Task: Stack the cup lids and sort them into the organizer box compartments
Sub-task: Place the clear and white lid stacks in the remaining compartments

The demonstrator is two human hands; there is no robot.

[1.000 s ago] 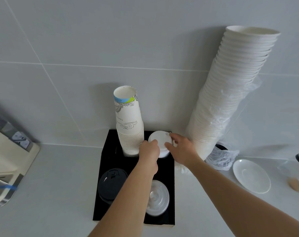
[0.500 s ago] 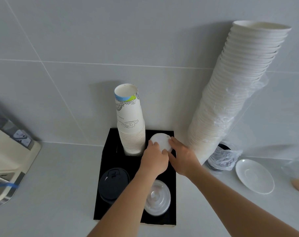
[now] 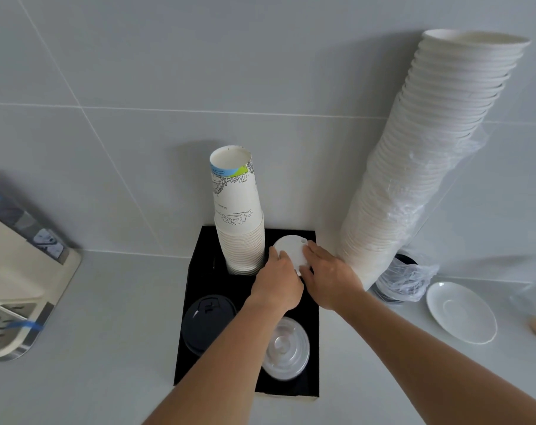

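A black organizer box (image 3: 199, 271) stands against the tiled wall. White lids (image 3: 289, 248) sit in its back right compartment, and both hands grip them: my left hand (image 3: 277, 285) from the left side, my right hand (image 3: 328, 277) from the right. Black lids (image 3: 206, 323) fill the front left compartment. Clear lids (image 3: 286, 348) lie in the front right one, partly hidden by my left forearm. A stack of printed paper cups (image 3: 237, 216) rises from the back left compartment.
A tall leaning stack of white paper bowls (image 3: 426, 157) in loose plastic wrap stands right of the box, close to my right hand. A white saucer (image 3: 461, 315) lies further right. A cream-coloured machine (image 3: 18, 280) sits at the left edge.
Both hands have pressed the white lids lower into the back right compartment, and the left hand covers more of them. The view has shifted slightly.
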